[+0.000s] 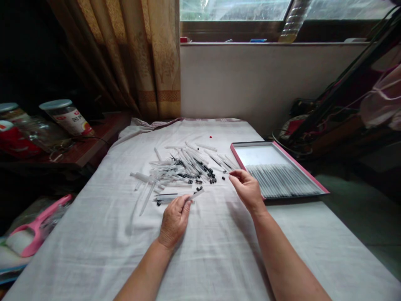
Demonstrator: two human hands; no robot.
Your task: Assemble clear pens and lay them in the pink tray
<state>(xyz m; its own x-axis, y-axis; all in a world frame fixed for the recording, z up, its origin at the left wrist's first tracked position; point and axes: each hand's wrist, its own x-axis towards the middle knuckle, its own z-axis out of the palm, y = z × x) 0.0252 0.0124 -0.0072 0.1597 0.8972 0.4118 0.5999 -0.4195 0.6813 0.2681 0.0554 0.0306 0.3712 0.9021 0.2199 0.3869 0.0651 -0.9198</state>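
My left hand (pixel 174 219) is closed around a clear pen barrel (pixel 198 194), whose end sticks out to the right past the fingers. Just right of the pile, my right hand (pixel 247 189) has thumb and forefinger pinched together. A small thin piece shows at those fingertips, too small to make out. Beyond both hands spreads a loose pile of clear pen barrels and dark refills (pixel 184 165). Small black pen caps (pixel 213 180) lie along its near right edge. Several pen parts (pixel 166 196) lie beside my left hand.
A pink-edged shallow box (pixel 300 169) at the right holds a row of clear pens (pixel 278 179). A tiny red piece (pixel 211 137) lies on the white cloth (pixel 219 255) behind the pile. Pink scissors (pixel 37 228) are at the left, below jars (pixel 69 117) on a side table.
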